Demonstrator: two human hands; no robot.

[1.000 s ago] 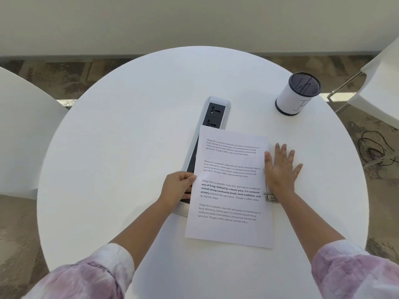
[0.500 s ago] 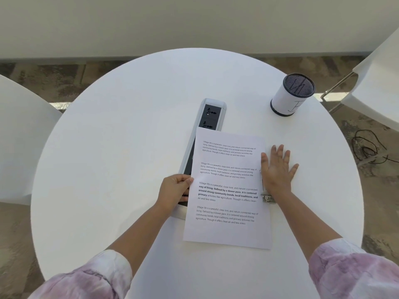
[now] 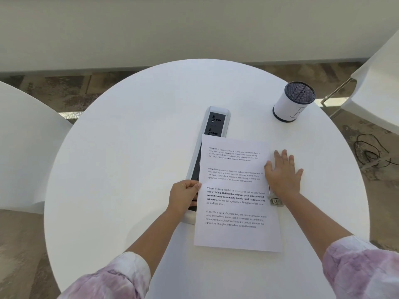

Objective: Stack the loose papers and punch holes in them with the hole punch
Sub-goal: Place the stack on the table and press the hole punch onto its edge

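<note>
One head view showed it all, looking down on a round white table (image 3: 129, 169) that stood on a mottled brown floor (image 3: 64, 89), with a pale wall (image 3: 194, 29) running across the far side. White chairs flanked it: one at the left edge (image 3: 21, 147), another at the upper right (image 3: 375, 87) with a thin metal leg showing. A dark cable (image 3: 369, 152) lay tangled on the floor beyond the table's right rim.

A long socket strip (image 3: 217, 121) was set into the tabletop near its centre, its near half covered by the papers (image 3: 235, 236). A white cylindrical holder (image 3: 289, 108) with a dark mesh top stood upright toward the far right, well apart from the sheets.

The papers lay flat in the middle of the table, printed text facing up, edges looking squared; how many sheets there were could not be told. The left hand (image 3: 183, 196) pinched their left edge between thumb and curled fingers, over the strip. The right hand (image 3: 282, 172) was spread flat, fingers straight, pressing down at the papers' right edge, gripping nothing. Under its heel a small metal part of the hole punch (image 3: 275, 201) poked out just beside the sheets; most of the tool was hidden by the hand and wrist. Pale purple tie-dye sleeves (image 3: 362, 270) filled the bottom corners
</note>
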